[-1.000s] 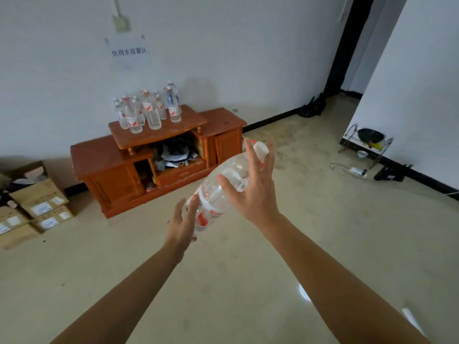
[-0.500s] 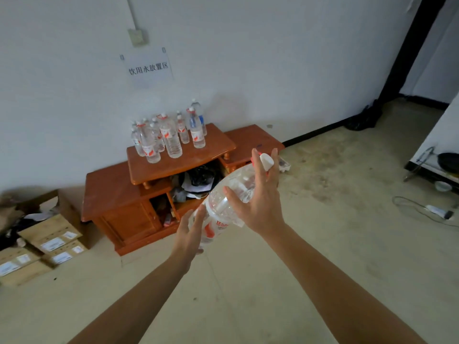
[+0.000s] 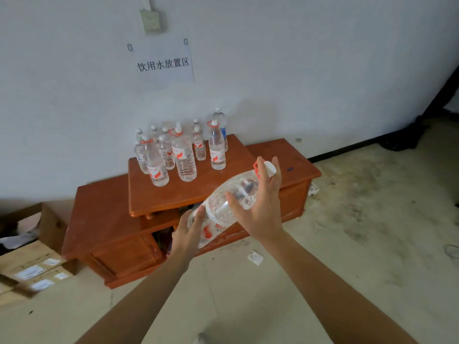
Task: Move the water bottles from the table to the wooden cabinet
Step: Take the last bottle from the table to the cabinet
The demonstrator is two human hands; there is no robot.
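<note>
Carrying step: the large water bottle lies tilted just before the wooden cabinet, pressed between both hands, straight-fingered: left hand under its base, right hand near its neck. Next, probably, comes righting it beside the standing bottles atop the cabinet.

— What stands on the wooden cabinet?
— A cluster of water bottles, all upright, on the far left part of its raised middle top.
— And the floor?
— It bears the cabinet, against the far wall. Cardboard boxes lie to the cabinet's left, and a white scrap of paper lies just in front of it.
</note>
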